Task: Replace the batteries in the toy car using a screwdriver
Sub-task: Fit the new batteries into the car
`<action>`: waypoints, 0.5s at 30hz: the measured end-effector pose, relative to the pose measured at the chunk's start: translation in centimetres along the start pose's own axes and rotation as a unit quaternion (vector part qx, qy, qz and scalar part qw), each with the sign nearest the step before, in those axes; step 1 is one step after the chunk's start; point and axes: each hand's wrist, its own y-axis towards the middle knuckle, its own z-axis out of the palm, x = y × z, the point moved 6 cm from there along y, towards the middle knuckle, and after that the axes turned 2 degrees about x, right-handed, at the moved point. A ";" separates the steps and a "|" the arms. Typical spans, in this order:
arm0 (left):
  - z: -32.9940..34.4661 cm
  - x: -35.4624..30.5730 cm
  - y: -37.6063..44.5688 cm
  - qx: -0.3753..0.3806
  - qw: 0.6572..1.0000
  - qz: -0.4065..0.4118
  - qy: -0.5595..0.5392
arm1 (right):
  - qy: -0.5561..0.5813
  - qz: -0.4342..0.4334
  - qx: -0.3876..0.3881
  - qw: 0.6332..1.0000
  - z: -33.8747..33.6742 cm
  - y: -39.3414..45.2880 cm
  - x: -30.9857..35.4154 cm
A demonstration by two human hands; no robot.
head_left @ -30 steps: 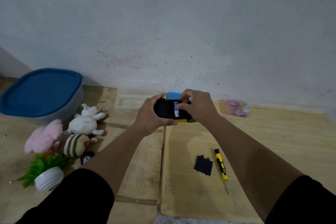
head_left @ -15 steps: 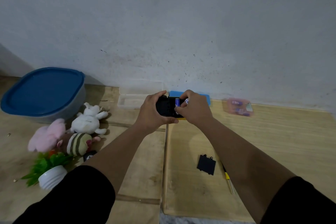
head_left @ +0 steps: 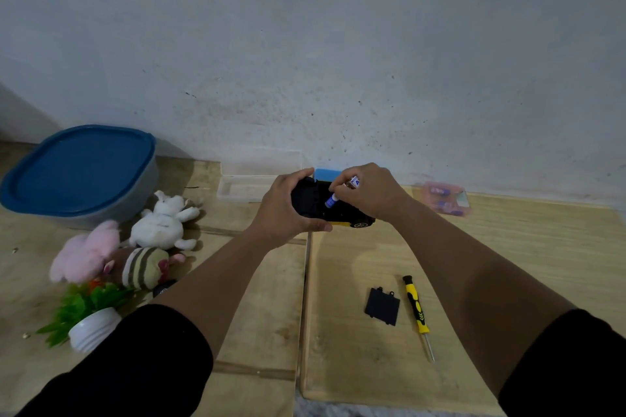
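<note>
Pale wooden boards (head_left: 355, 267) before a grey wall carry the upturned black-and-yellow toy car (head_left: 321, 205), which is gripped by the left hand (head_left: 286, 210). A blue-and-white cylindrical battery (head_left: 333, 199), seated flat in the car a second ago, is now shown tilted up and pinched by the right hand (head_left: 367, 195), so removal is judged underway. The compartment interior is hidden by fingers; nearer than the car lie the black rectangular cover (head_left: 382, 306) and the yellow-handled screwdriver (head_left: 417, 313).
</note>
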 end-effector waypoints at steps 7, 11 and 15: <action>1.2 -0.1 -0.2 0.014 1.000 0.002 -0.018 | 0.008 0.006 -0.045 0.999 0.1 0.5 -0.8; 1.1 -0.1 -0.1 -0.002 1.000 -0.003 -0.027 | -0.031 -0.021 -0.090 0.995 0.0 -0.3 -0.3; 0.9 -0.2 0.0 -0.016 0.999 -0.007 -0.037 | -0.079 -0.052 -0.072 0.993 0.3 -0.7 0.1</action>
